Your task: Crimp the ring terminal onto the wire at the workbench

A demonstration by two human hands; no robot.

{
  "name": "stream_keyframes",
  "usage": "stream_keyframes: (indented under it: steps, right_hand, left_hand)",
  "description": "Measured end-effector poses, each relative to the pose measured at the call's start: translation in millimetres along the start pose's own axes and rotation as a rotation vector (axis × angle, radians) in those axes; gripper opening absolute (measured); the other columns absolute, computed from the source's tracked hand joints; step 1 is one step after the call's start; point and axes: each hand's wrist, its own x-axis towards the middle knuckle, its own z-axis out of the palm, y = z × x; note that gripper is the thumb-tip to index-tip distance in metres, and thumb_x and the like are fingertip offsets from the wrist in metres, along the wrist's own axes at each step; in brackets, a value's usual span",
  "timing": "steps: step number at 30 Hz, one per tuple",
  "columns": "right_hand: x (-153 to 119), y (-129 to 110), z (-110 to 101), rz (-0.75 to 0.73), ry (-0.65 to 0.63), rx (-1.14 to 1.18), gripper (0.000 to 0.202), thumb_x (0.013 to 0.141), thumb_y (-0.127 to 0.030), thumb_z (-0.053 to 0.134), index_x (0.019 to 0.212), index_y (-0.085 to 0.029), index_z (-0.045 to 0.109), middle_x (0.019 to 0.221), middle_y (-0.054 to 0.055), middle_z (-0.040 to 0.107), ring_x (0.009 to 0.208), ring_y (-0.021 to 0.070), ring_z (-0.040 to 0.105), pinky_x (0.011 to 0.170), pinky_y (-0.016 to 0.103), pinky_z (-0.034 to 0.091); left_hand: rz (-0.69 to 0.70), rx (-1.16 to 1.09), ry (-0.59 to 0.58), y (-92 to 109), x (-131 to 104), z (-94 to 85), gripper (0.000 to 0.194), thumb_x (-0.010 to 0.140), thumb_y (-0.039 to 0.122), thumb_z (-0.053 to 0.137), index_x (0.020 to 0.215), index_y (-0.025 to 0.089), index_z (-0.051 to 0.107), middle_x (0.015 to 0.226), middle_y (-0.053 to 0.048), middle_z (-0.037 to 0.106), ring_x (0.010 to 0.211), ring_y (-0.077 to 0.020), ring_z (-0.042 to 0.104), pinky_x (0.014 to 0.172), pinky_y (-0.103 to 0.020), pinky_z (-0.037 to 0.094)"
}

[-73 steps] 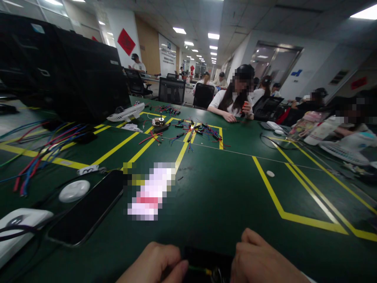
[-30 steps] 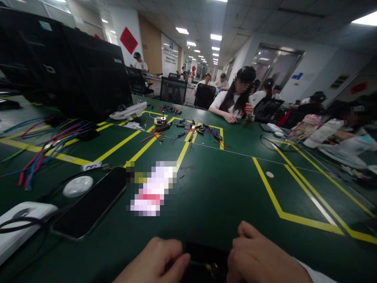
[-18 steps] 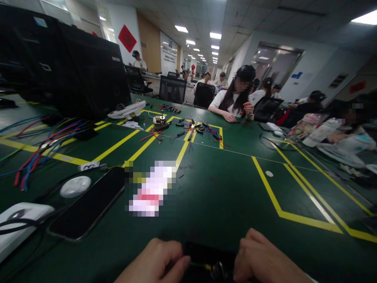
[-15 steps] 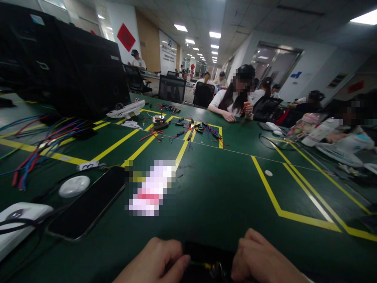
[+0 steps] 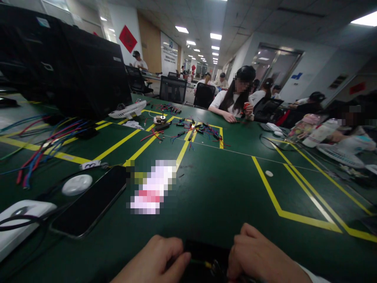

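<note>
Since the earlier frames little has changed: both hands stay low at the near edge of the worktop, and the view has only shifted slightly. The left hand is curled, thumb and forefinger pinched together on a thin green wire with a yellow tip. The right hand is closed over the other side of a small black part that lies between the two hands, right at the bottom of the view; a bit of dull metal shows beside its fingers, too small to identify.

The worktop is a matte dark green mat marked out with yellow tape lines. To the left lie a glossy black phone face up, a round white puck and a bundle of red and blue cables. A pixelated pink and white patch sits in the middle. Farther off lies a scatter of loose coloured wires, and a large black monitor stands at the left.

A person in a white top sits across the worktop, with others behind. The room is a long office with ceiling light panels.
</note>
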Motion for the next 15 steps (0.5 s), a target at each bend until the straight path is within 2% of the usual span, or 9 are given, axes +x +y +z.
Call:
stream_keyframes:
  steps: [6, 11, 13, 15]
  right_hand:
    - [7, -2, -16, -0.064, -0.047, 0.002, 0.015, 0.086, -0.031, 0.071, 0.079, -0.025, 0.059, 0.069, -0.007, 0.066, 0.065, 0.0156, 0.056, 0.065, 0.034, 0.026]
    - [19, -10, -32, -0.073, -0.116, 0.008, 0.017, 0.076, -0.017, 0.074, 0.067, -0.024, 0.062, 0.059, -0.008, 0.062, 0.057, 0.0122, 0.053, 0.061, 0.033, 0.026]
    - [22, -9, -37, -0.055, -0.156, 0.004, 0.016, 0.077, -0.019, 0.076, 0.069, -0.025, 0.064, 0.061, -0.008, 0.062, 0.06, 0.0134, 0.055, 0.062, 0.033, 0.027]
    - [22, -7, -42, -0.034, -0.167, 0.011, 0.01, 0.083, -0.026, 0.073, 0.078, -0.026, 0.065, 0.067, -0.007, 0.065, 0.065, 0.0152, 0.058, 0.065, 0.033, 0.031]
  left_hand:
    - [0.005, -0.047, 0.016, -2, 0, 2.9, 0.035, 0.097, 0.042, 0.044, 0.085, 0.02, 0.068, 0.082, -0.001, 0.065, 0.076, -0.0158, 0.059, 0.068, -0.022, 0.044]
    - [-0.002, -0.017, 0.016, -6, 1, 3.1, 0.034, 0.097, 0.043, 0.044, 0.085, 0.02, 0.066, 0.088, -0.002, 0.065, 0.085, -0.0178, 0.06, 0.075, -0.025, 0.043]
    - [-0.013, -0.018, -0.008, -9, 1, 3.5, 0.036, 0.097, 0.044, 0.042, 0.084, 0.02, 0.065, 0.088, -0.002, 0.065, 0.085, -0.0184, 0.061, 0.073, -0.026, 0.043]
    - [-0.01, -0.024, -0.027, -11, 2, 4.0, 0.036, 0.097, 0.044, 0.042, 0.084, 0.019, 0.065, 0.088, -0.002, 0.066, 0.085, -0.0185, 0.061, 0.072, -0.026, 0.042]
